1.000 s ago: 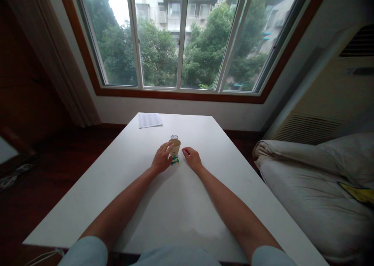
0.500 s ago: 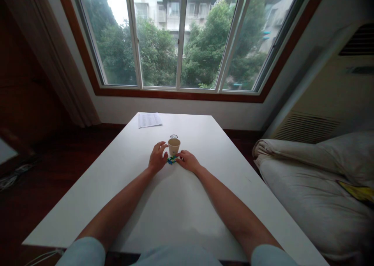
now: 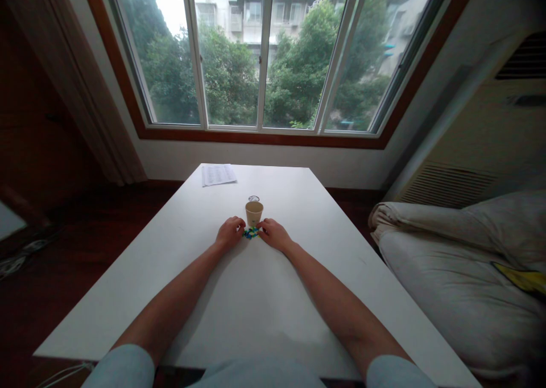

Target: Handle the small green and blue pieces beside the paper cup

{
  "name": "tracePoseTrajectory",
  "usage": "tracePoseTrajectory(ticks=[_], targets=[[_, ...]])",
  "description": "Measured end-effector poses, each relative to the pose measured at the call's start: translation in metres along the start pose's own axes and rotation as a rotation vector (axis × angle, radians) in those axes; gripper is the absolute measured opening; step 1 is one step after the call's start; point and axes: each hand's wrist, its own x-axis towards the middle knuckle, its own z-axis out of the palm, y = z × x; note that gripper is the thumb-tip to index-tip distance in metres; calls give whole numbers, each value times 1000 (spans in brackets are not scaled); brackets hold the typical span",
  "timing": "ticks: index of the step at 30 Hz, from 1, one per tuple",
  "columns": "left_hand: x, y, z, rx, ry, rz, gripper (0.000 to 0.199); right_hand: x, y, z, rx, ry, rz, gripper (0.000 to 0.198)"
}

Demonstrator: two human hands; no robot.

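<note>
A tan paper cup point(image 3: 254, 213) stands upright on the white table in front of my hands. Just on the near side of it lies a small cluster of blue, green and yellow pieces point(image 3: 251, 233); their kind is too small to tell. My left hand point(image 3: 231, 232) rests at the cluster's left end, fingers curled together with the tips at the pieces. At the right end is my right hand point(image 3: 274, 234), thumb and forefinger pinched close to the pieces and near the cup's base. What either pinch holds is too small to make out.
Behind the cup lies a small dark-rimmed round item point(image 3: 253, 198). Printed paper sheets point(image 3: 218, 174) lie at the far left corner of the white table point(image 3: 256, 308). A sofa or bed with a pale cover point(image 3: 447, 274) stands to the right, below a window wall.
My left hand has come down from beside the cup to the cluster, and its spread fingers have closed together. The right hand and the cup have stayed put.
</note>
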Motion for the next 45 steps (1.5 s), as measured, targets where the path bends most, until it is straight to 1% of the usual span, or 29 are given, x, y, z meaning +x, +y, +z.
tracePoseTrajectory(ticks=[3, 7, 11, 17, 23, 26, 33, 36, 42, 45], targets=[[0, -1, 1, 9, -33, 10, 13, 0, -1, 0, 6, 5, 7, 18], [1, 0, 0, 27, -81, 2, 13, 1, 0, 0, 7, -1, 11, 21], [1, 1, -1, 38, -110, 31, 14, 1, -1, 0, -3, -5, 8, 17], [0, 0, 0, 47, -132, 58, 17, 1, -3, -2, -16, 5, 11, 14], [1, 0, 1, 70, -149, 88, 18, 1, -9, 1, -18, 4, 25, 19], [1, 0, 1, 70, -159, 98, 18, 1, -11, 3, -25, 14, 15, 16], [-1, 1, -1, 60, -153, 107, 17, 1, -7, 1, -14, 33, 60, 16], [-1, 0, 0, 52, -152, 114, 16, 0, -6, -1, 14, 7, 23, 18], [-1, 0, 0, 58, -155, 112, 17, -2, -8, -5, 5, -11, -56, 29], [0, 1, -1, 65, -165, 105, 18, -2, -8, -7, -1, -21, -84, 29]])
